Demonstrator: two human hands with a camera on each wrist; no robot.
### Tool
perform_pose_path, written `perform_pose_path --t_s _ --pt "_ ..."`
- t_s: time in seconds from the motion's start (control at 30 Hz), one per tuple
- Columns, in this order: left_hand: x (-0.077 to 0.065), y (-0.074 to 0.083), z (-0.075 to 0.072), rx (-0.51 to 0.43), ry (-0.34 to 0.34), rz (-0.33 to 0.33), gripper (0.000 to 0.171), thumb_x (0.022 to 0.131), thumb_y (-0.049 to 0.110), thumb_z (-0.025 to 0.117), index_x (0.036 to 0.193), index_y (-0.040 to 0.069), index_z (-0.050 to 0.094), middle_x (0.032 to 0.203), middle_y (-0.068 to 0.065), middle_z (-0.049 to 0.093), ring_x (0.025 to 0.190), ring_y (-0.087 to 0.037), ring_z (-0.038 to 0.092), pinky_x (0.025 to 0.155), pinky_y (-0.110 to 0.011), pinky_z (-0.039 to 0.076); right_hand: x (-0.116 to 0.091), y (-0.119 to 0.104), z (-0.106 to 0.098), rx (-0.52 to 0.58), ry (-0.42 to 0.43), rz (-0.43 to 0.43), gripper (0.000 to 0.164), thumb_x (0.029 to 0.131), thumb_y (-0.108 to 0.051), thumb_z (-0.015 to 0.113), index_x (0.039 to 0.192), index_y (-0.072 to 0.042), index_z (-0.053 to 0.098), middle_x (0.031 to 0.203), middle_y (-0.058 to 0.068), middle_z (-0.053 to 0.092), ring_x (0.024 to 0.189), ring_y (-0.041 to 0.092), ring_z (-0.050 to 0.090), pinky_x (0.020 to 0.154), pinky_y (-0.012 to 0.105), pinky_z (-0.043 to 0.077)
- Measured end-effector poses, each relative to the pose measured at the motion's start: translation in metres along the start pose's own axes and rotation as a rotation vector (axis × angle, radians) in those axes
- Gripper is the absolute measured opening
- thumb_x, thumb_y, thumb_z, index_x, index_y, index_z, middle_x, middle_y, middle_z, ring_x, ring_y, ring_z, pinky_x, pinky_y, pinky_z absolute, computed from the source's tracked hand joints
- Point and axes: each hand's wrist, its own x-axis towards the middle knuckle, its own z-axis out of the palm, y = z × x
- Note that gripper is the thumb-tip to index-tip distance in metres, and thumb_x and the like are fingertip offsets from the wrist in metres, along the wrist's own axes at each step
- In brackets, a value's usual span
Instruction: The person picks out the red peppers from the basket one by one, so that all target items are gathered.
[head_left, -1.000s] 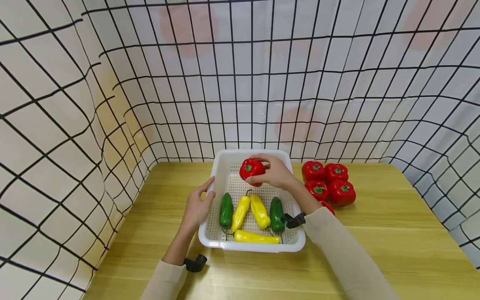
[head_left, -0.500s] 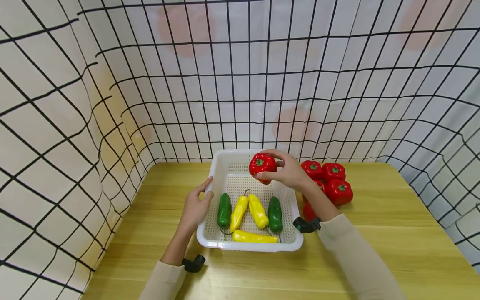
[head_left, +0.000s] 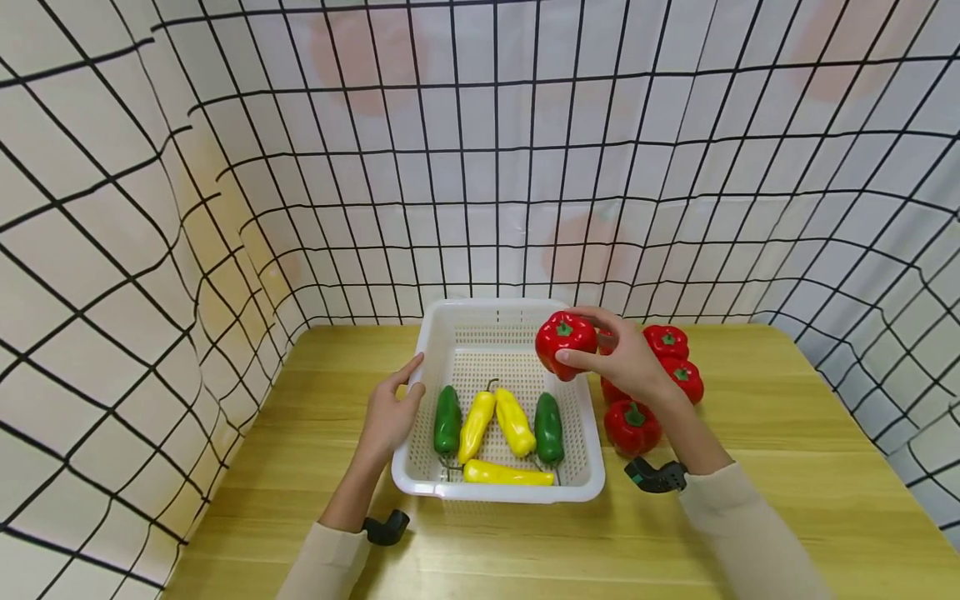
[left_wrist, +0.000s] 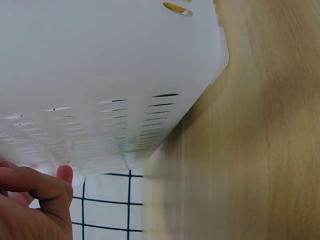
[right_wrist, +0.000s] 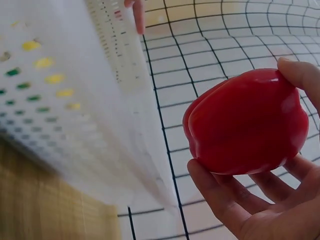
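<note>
My right hand [head_left: 628, 360] holds a red bell pepper [head_left: 562, 340] by its sides, over the right rim of a white perforated plastic basket [head_left: 495, 493]. The right wrist view has the thumb and fingers around this pepper [right_wrist: 245, 125], with the basket wall [right_wrist: 135, 150] to its left. My left hand [head_left: 390, 412] grips the basket's left rim; its bent fingers [left_wrist: 42, 192] show in the left wrist view. Inside the basket lie yellow long peppers [head_left: 477, 427] and green peppers [head_left: 447, 421], toward the near end.
More red bell peppers [head_left: 632, 427] stand on the wooden table [head_left: 780, 442] right of the basket, some partly hidden by my right hand. A black wire grid [head_left: 517, 200] with white sheeting behind it encloses the table's back and sides.
My right hand has carried the red bell pepper rightward, from above the basket's middle to its right rim. My left hand stays at the left rim. The nearest table pepper is now uncovered.
</note>
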Motion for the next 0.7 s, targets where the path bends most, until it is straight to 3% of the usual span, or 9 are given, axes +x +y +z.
perform_pose_path --t_s 0.37,0.6,0.7 --pt "0.001 -0.001 0.000 0.015 0.006 -0.002 0.050 0.101 0.025 0.055 0.149 0.038 0.054 0.125 -0.012 0.059 0.077 -0.022 0.054 0.056 -0.028 0.056 -0.042 0.014 -0.037 -0.054 0.059 0.041 0.075 0.090 -0.033 0.078 0.155 -0.022 0.043 0.151 0.015 0.047 0.134 0.041 0.048 0.092 0.045 0.062" --pt "0.002 -0.001 0.000 0.008 0.004 -0.004 0.050 0.101 0.027 0.054 0.149 0.037 0.054 0.129 -0.011 0.059 0.086 -0.027 0.061 0.058 -0.032 0.060 -0.064 0.027 -0.057 -0.071 0.104 0.046 0.073 0.091 -0.030 0.078 0.155 -0.020 0.043 0.154 0.012 0.045 0.130 0.034 0.049 0.086 0.022 0.059" --pt "0.001 -0.001 0.001 0.007 0.004 -0.002 0.050 0.101 0.027 0.054 0.150 0.037 0.054 0.128 -0.012 0.059 0.086 -0.027 0.061 0.058 -0.032 0.060 -0.072 0.034 -0.064 -0.067 0.122 0.047 0.071 0.093 -0.028 0.077 0.154 -0.017 0.043 0.154 0.012 0.043 0.126 0.025 0.052 0.085 0.018 0.059"
